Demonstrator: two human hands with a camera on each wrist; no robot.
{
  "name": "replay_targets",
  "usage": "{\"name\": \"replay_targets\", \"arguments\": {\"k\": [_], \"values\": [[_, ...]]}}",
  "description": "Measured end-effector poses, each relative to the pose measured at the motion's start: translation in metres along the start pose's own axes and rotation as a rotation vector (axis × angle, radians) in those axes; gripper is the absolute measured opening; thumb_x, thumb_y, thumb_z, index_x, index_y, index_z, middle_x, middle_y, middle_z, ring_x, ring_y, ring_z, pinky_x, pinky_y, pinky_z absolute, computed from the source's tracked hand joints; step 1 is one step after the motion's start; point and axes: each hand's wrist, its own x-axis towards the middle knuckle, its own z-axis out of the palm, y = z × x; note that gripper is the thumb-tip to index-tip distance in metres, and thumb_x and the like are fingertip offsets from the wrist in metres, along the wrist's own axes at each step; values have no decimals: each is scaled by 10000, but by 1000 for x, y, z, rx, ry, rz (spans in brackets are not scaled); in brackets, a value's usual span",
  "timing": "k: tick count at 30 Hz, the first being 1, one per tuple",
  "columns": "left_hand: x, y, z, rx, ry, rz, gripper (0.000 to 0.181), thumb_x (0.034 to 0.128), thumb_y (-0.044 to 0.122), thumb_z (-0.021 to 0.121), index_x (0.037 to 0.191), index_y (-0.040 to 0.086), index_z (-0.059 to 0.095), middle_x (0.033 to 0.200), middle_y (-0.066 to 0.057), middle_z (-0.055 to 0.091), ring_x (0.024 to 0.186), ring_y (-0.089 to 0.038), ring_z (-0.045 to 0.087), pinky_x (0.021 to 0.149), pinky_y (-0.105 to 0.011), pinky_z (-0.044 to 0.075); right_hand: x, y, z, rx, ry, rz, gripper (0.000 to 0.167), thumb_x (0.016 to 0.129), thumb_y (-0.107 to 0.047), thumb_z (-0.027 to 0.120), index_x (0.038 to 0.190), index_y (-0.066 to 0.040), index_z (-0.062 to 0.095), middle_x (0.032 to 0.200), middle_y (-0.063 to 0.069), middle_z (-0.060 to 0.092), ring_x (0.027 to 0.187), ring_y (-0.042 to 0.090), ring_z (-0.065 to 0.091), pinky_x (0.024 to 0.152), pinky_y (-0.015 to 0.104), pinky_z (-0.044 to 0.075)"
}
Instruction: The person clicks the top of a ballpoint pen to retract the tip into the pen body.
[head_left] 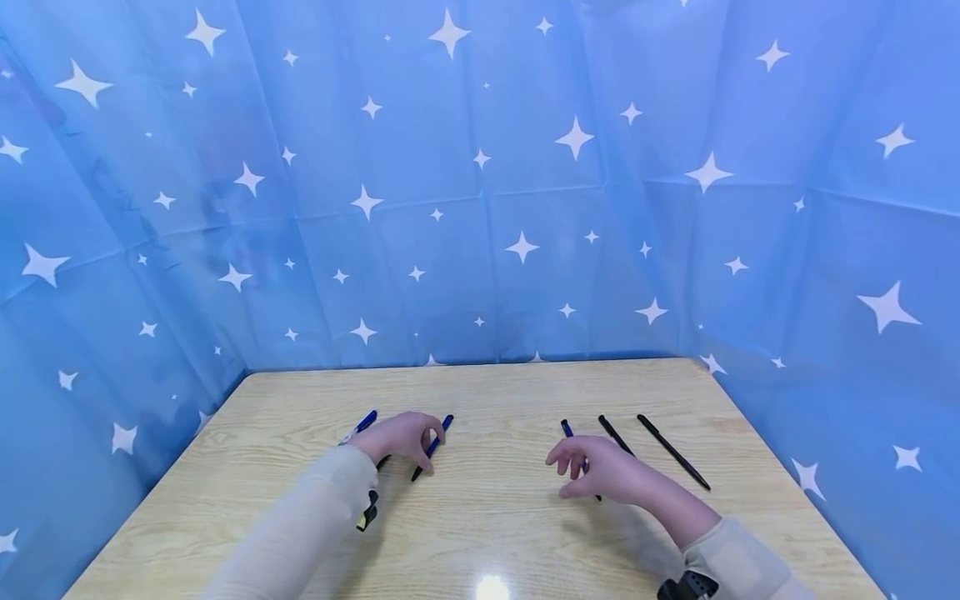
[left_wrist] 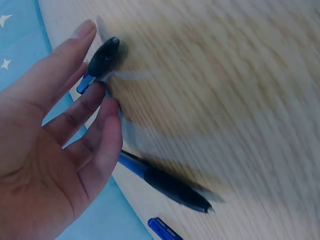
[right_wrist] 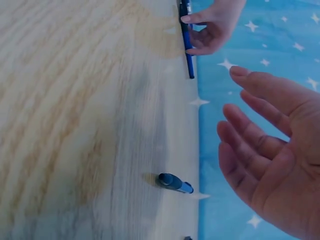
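My left hand (head_left: 401,437) is at a blue pen with a black grip (head_left: 442,433) lying on the table. Its thumb and fingers are spread around that pen in the left wrist view; firm contact cannot be made out. Beside it lie a second pen with a black grip (left_wrist: 175,187), mostly hidden by the hand in the head view, and a blue pen (head_left: 366,422). My right hand (head_left: 600,468) hovers with loosely bent fingers above another blue pen (head_left: 567,428), holding nothing. Two dark pens, one partly behind the hand (head_left: 613,432) and one farther right (head_left: 673,452), lie beside it.
The pens lie on a light wood-grain table (head_left: 487,517). Blue curtains with white stars (head_left: 480,208) hang behind it and along both sides. Bands with dark devices (head_left: 688,586) are on both wrists.
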Motion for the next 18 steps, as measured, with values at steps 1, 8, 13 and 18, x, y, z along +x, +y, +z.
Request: {"name": "replay_targets", "arguments": {"k": [1,8,13,18], "values": [[1,0,0,-2,-7,1,443,715,158,888,1092,147,657,808,25,588,704,-117,531,689,-329,470,-1,0,0,3,-1,5,365,791,-103,809,1123,-58,662,937,19,621,800,154,585,663,294,472],[1,5,1,-124,-56,-45,454,724,28,857,1102,125,624,805,-45,572,572,-170,585,576,-319,521,-1,2,1,24,-20,18,348,804,-85,793,1123,-52,659,945,43,627,790,131,579,656,298,476],[-1,10,0,-191,-83,-104,463,735,-63,818,1110,111,609,853,-86,545,594,-190,610,547,-320,552,3,3,0,5,-20,4,347,805,-90,794,1123,-51,660,936,34,631,789,124,581,656,304,475],[-3,17,-5,-180,-129,-139,489,743,-126,775,1114,139,600,869,-94,542,618,-191,608,557,-331,560,11,4,-3,-3,-21,-1,345,814,-92,789,1132,-55,658,941,47,634,805,143,583,659,316,473]]}}
